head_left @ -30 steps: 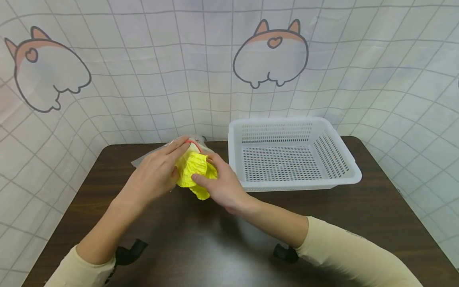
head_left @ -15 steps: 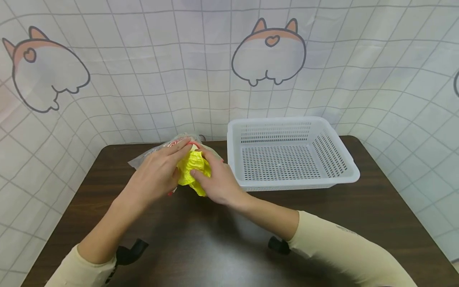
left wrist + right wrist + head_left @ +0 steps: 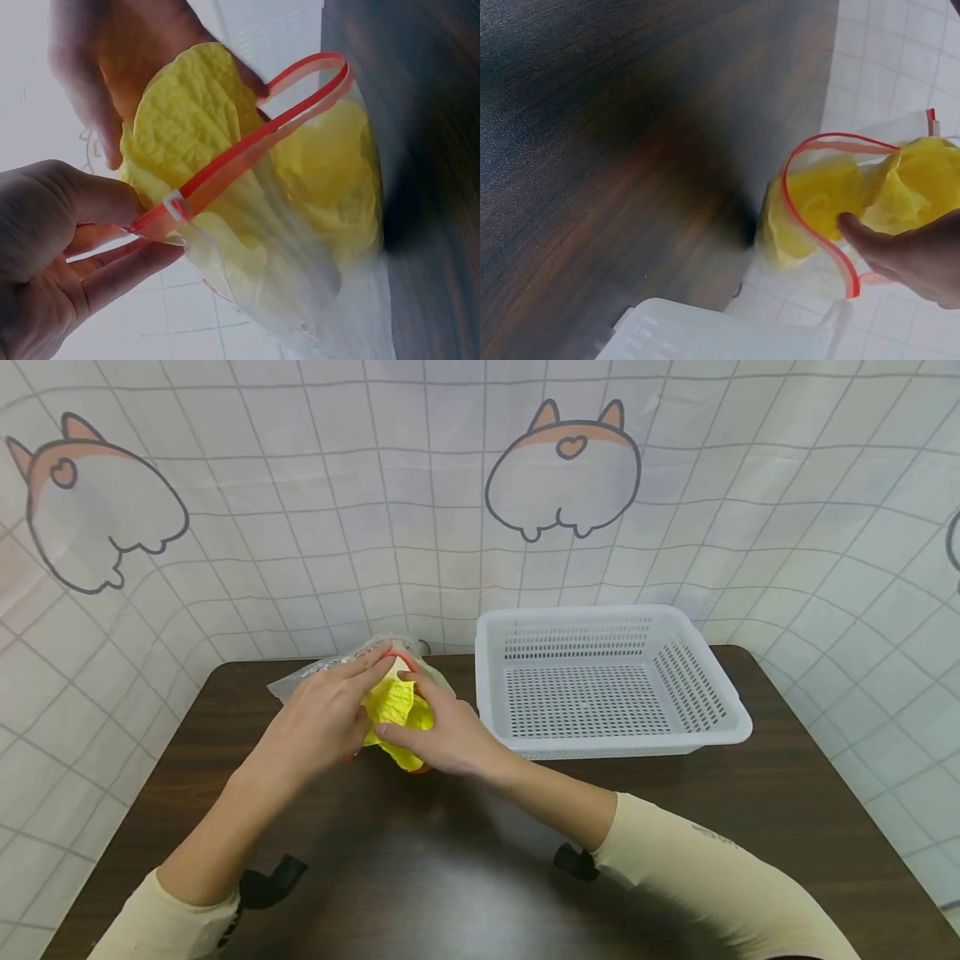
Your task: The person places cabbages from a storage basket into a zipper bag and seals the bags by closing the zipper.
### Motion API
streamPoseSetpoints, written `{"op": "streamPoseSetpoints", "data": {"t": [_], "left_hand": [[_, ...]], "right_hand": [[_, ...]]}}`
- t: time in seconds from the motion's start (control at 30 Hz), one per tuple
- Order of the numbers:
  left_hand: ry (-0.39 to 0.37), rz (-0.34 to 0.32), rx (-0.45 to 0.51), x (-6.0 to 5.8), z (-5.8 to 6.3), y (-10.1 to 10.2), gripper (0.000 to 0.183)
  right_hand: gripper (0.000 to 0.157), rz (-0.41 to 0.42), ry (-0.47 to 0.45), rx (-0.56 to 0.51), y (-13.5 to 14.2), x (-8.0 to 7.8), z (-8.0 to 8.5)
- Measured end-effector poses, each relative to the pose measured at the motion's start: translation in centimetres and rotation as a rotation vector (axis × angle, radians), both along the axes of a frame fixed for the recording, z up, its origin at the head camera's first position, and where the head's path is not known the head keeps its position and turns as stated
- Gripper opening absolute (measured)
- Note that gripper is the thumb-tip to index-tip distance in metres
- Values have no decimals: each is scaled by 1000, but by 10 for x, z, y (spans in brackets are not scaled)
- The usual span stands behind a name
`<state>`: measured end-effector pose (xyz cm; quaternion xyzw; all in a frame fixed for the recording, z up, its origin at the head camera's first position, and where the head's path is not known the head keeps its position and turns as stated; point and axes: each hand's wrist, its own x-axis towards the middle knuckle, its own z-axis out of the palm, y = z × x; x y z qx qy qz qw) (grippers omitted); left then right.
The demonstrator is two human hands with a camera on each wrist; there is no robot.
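Note:
A yellow crinkled cloth is partly inside a clear zip bag with a red sealing edge. My left hand pinches the bag's rim between thumb and fingers, beside the white slider in the left wrist view. My right hand holds the cloth at the bag's mouth, its thumb lying on the yellow surface. The right wrist view shows the mouth gaping, with yellow material behind the clear wall. Some right fingers are hidden behind the cloth.
A white perforated plastic basket stands at the back right of the dark wooden table. Behind the table hangs a white grid-patterned curtain. Black straps stick out near both sleeves.
My right hand has shifted left, bringing the yellow cloth closer to my left hand and into the bag's mouth. The left hand keeps its hold on the rim, nearly still.

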<state>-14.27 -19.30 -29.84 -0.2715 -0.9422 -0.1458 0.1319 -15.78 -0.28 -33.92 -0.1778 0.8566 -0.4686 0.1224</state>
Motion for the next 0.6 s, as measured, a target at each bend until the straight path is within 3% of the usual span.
{"op": "streamPoseSetpoints", "data": {"t": [0.1, 0.33, 0.6], "left_hand": [[-1, -20, 9, -1, -1, 0, 66], [-16, -35, -6, -1, -2, 1, 71], [-10, -38, -14, 0, -1, 1, 77]], "right_hand": [[80, -11, -20, -3, -1, -1, 0], [63, -84, -60, -159, 0, -7, 0], [61, -166, 28, -141, -4, -8, -3]]}}
